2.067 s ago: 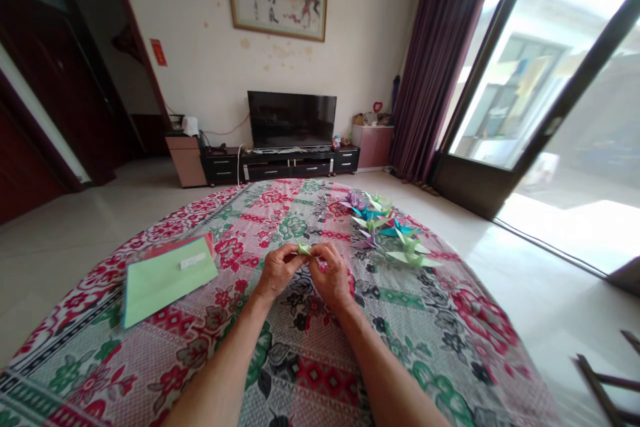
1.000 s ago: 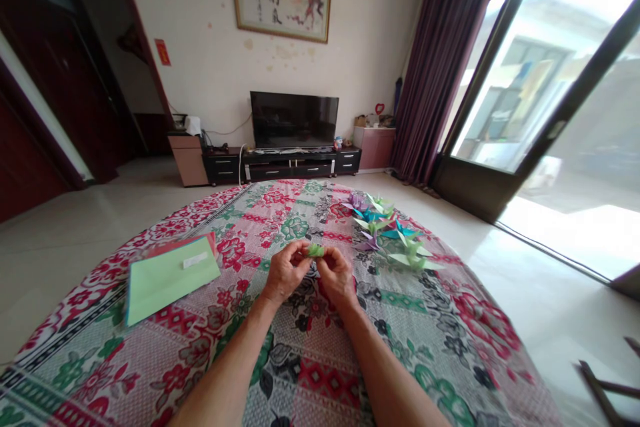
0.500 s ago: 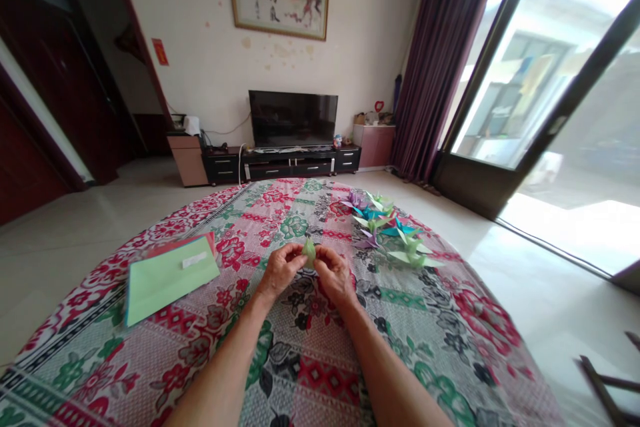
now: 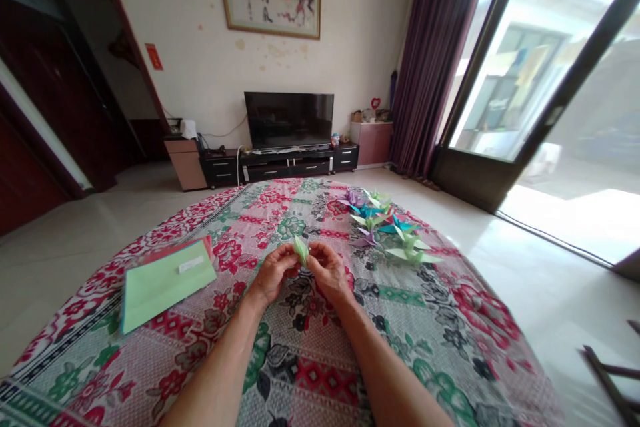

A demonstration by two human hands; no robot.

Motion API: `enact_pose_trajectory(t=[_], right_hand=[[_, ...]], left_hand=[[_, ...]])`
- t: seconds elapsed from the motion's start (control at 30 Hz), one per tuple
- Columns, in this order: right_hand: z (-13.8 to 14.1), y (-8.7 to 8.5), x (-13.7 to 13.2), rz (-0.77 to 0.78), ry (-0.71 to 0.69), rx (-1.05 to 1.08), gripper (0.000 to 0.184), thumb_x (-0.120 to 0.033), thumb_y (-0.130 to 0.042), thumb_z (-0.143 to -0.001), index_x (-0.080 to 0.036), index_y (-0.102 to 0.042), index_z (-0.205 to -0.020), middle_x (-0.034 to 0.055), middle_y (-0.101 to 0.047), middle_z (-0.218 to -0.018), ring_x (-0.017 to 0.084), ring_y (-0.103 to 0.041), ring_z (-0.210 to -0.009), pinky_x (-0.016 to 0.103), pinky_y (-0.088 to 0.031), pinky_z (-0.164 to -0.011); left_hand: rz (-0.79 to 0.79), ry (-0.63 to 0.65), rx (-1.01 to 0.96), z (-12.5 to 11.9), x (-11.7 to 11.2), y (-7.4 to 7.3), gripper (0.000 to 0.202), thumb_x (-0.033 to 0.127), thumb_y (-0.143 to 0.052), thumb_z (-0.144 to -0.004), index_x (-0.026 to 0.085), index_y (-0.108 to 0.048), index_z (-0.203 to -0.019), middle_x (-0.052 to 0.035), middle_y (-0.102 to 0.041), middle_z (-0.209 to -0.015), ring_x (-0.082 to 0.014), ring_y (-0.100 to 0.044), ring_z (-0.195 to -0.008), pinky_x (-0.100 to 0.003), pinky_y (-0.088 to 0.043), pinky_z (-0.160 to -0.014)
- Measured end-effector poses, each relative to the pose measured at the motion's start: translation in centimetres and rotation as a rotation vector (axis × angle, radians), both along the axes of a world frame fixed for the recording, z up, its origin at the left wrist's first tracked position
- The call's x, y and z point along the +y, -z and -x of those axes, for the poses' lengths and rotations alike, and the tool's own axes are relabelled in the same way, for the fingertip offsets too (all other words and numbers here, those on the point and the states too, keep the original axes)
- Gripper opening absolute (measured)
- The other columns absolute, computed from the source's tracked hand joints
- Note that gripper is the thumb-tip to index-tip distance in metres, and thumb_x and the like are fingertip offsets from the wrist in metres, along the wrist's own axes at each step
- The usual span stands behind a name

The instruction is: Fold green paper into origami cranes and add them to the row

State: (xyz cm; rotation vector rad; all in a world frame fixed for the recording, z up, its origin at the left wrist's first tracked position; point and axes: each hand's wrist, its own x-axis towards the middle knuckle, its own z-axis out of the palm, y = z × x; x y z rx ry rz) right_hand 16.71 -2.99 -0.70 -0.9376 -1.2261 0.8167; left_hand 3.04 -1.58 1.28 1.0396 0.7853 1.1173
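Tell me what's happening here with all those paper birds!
A person is pinching a small folded green paper between the fingertips of the left hand and the right hand, over a flowery cloth. Paper birds in green, blue and purple sit in a cluster beyond the right hand. Off to the left lies a stack of sheets, green on top with a red one peeking out.

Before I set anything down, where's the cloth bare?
Bare cloth lies between the paper stack and left hand, and right of the right forearm, nearer than the paper birds. It's crowded among those birds and where that hand and the right hand pinch folded green paper.
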Motion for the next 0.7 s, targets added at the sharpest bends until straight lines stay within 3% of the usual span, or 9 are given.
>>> enact_pose_trajectory(t=[0.27, 0.57, 0.7], right_hand=[[0.1, -0.7, -0.5, 0.021, -0.015, -0.042, 0.023, -0.030, -0.061, -0.072, -0.017, -0.060, -0.091, 0.0024, -0.063, -0.078, 0.014, -0.059, -0.069, 0.026, -0.049, -0.063], [-0.1, -0.8, -0.6, -0.073, 0.032, -0.145, 0.008, -0.023, -0.054, -0.073, -0.018, -0.060, -0.077, 0.0006, -0.061, -0.075, 0.013, -0.056, -0.070, 0.024, -0.047, -0.065], [-0.2, -1.1, -0.9, -0.099, 0.072, -0.237, 0.015, -0.025, -0.052, -0.077, -0.019, -0.065, -0.082, 0.0045, -0.062, -0.093, 0.016, -0.057, -0.086, 0.024, -0.046, -0.066]], left_hand=[[0.040, 0.046, -0.048, 0.1, 0.0, 0.1, 0.027, 0.028, -0.074, -0.061, 0.018, -0.064, -0.084, 0.0023, -0.062, -0.074, -0.0090, -0.054, -0.063, -0.020, -0.042, -0.056], [-0.068, -0.055, 0.073, -0.4, 0.3, 0.5, 0.022, 0.028, -0.071, -0.063, 0.015, -0.064, -0.080, 0.0038, -0.060, -0.065, -0.0073, -0.051, -0.055, -0.019, -0.040, -0.054], [-0.131, -0.150, 0.137, -0.7, 0.3, 0.3, 0.020, 0.029, -0.069, -0.063, 0.015, -0.064, -0.077, 0.0038, -0.059, -0.061, -0.0072, -0.049, -0.052, -0.019, -0.039, -0.052]])
